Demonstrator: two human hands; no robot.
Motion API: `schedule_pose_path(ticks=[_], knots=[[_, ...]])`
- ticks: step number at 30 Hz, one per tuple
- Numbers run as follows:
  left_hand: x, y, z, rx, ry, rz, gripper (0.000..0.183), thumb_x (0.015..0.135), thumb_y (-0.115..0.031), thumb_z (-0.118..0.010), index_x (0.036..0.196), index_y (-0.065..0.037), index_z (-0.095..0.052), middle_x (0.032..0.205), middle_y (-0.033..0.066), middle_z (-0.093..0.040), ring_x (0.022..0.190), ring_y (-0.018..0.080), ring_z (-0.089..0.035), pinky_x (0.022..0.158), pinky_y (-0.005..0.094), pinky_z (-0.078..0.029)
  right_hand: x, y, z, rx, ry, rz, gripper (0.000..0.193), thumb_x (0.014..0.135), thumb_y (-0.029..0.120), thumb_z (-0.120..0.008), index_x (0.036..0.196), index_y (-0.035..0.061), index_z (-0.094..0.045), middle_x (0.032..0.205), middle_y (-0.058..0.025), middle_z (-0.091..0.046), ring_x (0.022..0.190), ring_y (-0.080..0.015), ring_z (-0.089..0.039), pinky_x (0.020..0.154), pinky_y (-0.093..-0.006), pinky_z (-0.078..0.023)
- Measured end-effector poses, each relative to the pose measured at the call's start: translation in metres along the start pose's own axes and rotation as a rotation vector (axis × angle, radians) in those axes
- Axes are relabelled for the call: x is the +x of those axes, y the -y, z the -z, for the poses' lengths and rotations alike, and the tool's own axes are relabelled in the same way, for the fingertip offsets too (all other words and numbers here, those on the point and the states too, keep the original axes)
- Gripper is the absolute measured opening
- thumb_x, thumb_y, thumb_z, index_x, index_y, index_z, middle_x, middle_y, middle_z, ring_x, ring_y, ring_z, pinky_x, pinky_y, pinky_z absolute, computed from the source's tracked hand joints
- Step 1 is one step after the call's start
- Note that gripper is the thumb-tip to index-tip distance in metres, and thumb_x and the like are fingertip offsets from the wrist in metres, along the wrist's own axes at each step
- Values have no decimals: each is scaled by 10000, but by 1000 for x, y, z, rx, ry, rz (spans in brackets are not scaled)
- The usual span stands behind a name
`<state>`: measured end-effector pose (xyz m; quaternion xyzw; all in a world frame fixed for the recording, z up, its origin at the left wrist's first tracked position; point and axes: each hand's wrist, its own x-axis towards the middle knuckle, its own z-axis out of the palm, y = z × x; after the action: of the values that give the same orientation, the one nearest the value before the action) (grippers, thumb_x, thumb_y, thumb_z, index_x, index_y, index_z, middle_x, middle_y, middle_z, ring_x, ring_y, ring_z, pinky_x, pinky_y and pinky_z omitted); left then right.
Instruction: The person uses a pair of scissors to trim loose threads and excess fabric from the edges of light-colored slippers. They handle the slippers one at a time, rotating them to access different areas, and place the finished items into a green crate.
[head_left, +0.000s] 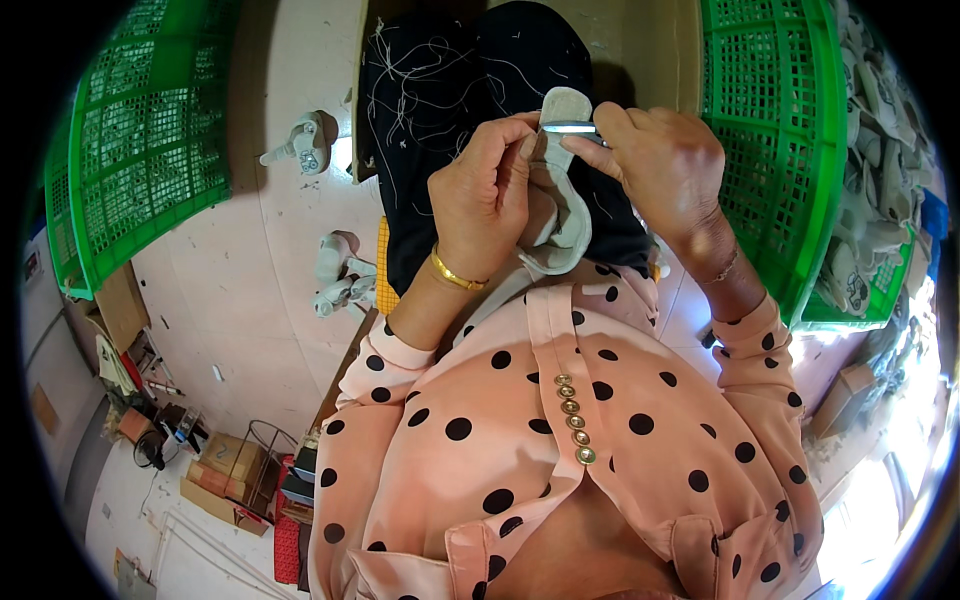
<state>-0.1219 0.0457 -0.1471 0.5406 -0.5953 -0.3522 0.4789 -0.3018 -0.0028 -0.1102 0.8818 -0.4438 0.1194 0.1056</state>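
At the frame's upper centre, the left hand [482,188], the nearer one, clamps thumb and fingers on the left edge of a pale fabric shoe upper [560,160], its long axis running up the frame. From the right, the right hand [662,160] pinches a small metal blade [568,128] crosswise over its tab; a green plastic crate [770,120] stands beyond, upper right.

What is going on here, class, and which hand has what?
A person's left hand grips a pale shoe piece above the lap. The right hand holds a small metal tool at its rounded end. Loose threads lie on the dark trousers. Green crates stand on both sides.
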Motion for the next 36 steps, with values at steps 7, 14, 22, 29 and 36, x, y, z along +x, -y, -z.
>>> schedule_pose_path(ticks=[7, 14, 22, 29, 36], knots=[[-4, -1, 2, -199, -37, 171, 57, 958, -28, -568, 1005, -2, -584, 937, 87, -722, 721, 118, -692, 650, 220, -540, -6, -4, -9, 827, 142, -472, 456, 856, 461, -683, 780, 26, -569, 625, -33, -582, 561, -212, -581, 527, -299, -448], [11, 19, 24, 13, -63, 70, 172, 992, -116, -537, 1099, 11, -584, 967, 109, -713, 837, 154, -697, 735, 240, -538, -3, 5, -9, 1445, 344, -674, 335, 956, 314, -623, 960, -19, -593, 639, 18, -477, 596, -57, -420, 549, -224, -389], [17, -12, 22, -430, 414, 554, 196, 961, -165, -616, 982, 22, -671, 845, 48, -693, 741, 63, -638, 658, 184, -502, -6, 8, -14, 1393, 227, -572, 293, 942, 333, -636, 958, 42, -602, 613, -9, -515, 542, -105, -489, 509, -246, -388], [13, -13, 32, -607, 269, 828, 243, 929, -235, -657, 808, -27, -688, 699, 39, -654, 547, 72, -577, 480, 199, -453, -15, 1, 10, 436, 32, -157, 420, 799, 510, -699, 766, 122, -542, 581, -31, -547, 522, -241, -569, 446, -349, -437], [7, -18, 36, -708, 177, 857, 247, 912, -245, -685, 789, -32, -700, 642, -3, -614, 498, 41, -509, 446, 183, -372, -11, 9, 12, 196, 45, -29, 431, 779, 519, -703, 694, 149, -499, 527, -11, -460, 483, -212, -523, 426, -338, -409]])
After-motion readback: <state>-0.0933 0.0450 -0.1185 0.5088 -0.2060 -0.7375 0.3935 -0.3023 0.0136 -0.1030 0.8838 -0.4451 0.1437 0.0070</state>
